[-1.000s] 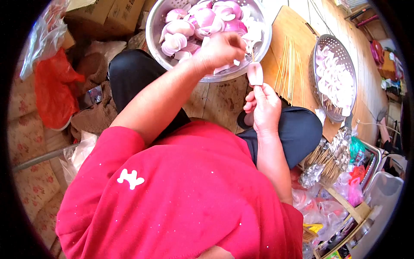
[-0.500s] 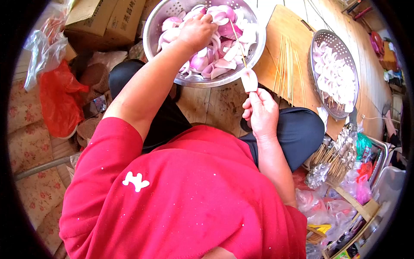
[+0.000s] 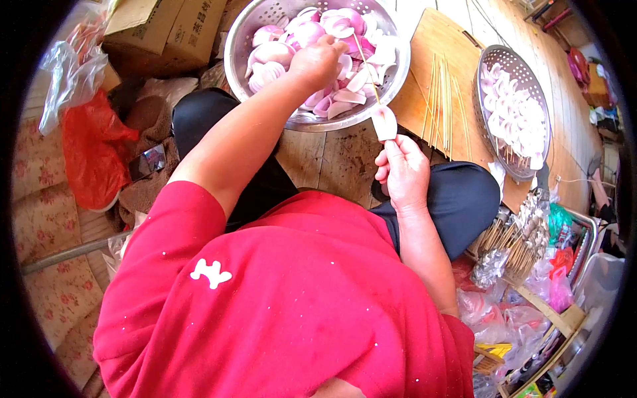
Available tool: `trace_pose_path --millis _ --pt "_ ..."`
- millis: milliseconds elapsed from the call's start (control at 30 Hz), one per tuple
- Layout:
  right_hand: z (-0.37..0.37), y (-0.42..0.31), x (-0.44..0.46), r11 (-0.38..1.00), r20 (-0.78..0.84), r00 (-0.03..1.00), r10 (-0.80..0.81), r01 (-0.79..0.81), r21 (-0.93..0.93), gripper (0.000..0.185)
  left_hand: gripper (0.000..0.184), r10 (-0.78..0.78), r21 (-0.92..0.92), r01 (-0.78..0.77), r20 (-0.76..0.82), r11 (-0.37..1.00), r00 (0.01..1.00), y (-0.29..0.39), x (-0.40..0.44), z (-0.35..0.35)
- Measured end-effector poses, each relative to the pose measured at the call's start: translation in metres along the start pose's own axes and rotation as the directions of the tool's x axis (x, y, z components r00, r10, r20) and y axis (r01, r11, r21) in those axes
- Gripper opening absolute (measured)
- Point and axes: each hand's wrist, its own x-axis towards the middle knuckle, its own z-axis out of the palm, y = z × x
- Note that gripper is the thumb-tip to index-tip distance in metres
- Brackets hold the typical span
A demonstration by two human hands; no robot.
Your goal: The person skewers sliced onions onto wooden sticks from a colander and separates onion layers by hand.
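My right hand point(image 3: 406, 171) pinches the lower end of a thin bamboo skewer point(image 3: 365, 65). A pale onion piece point(image 3: 384, 124) is threaded on it just above my fingertips, and the bare upper length slants over a metal colander point(image 3: 233, 50). Purple and white onion pieces point(image 3: 273, 52) fill the colander. My left hand point(image 3: 318, 64) is over these pieces, fingers drawn together near the skewer's upper end; what they hold, if anything, is hidden. Several bare skewers point(image 3: 443, 99) lie on a wooden board point(image 3: 424, 40) to the right.
A second colander point(image 3: 479, 106) with skewered onion pieces point(image 3: 514, 113) stands on the board's right. Below it are foil-wrapped skewer bundles point(image 3: 514, 245) and plastic bags point(image 3: 494, 315). A cardboard box point(image 3: 162, 33) and a red bag point(image 3: 96, 156) are at left.
My left hand has moved right and slightly down across the onion pieces, closer to the skewer. My right hand stays in place with the skewer and its onion piece.
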Motion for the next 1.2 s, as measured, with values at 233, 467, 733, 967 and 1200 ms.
trace_pose_path --millis 233,467,733,967,1200 --pt "-0.003 0.002 -0.002 1.0 -0.024 0.999 0.028 -0.028 -0.002 0.016 0.027 0.064 0.214 -0.094 0.143 0.972 0.988 0.013 0.009 -0.002" --pt "-0.003 0.0 -0.001 1.0 -0.013 1.0 0.014 -0.014 0.002 0.016 0.023 -0.061 0.089 0.043 0.213 0.995 0.975 0.015 0.005 -0.034" --pt "0.003 0.0 -0.007 0.998 0.094 0.994 0.053 -0.05 -0.03 0.016 0.024 -0.524 -0.88 0.475 0.404 0.001 0.75 0.0 -0.001 -0.032" --pt "0.004 -0.001 -0.01 0.996 0.124 0.989 0.084 -0.082 -0.026 0.016 0.016 -0.539 -0.91 0.378 0.407 -0.17 0.737 -0.004 0.001 -0.047" --pt "0.004 -0.001 -0.012 0.995 0.176 0.98 0.093 -0.098 0.02 0.016 0.018 -0.58 -0.922 0.293 0.386 -0.251 0.717 -0.006 -0.002 -0.056"
